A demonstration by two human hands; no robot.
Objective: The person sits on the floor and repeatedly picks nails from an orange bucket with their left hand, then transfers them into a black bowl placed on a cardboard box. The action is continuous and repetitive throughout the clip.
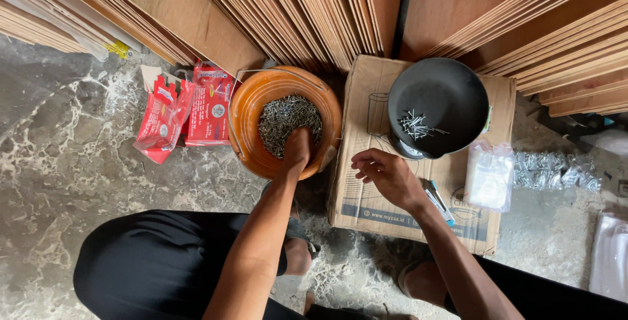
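1. Sheets of plywood lean upright at the back, above a marbled floor.
2. A cardboard box carries a black scale pan with a few loose nails on it.
3. An orange bucket on the floor holds the nails: small, stiff, sharp; likely heavy in bulk, best scooped in a loose handful.
4. The left hand is buried in them; whether it grips any, I cannot tell.
5. The right hand hovers over the box, fingers loosely curled, holding nothing.
6. Red packets lie just beside the bucket.
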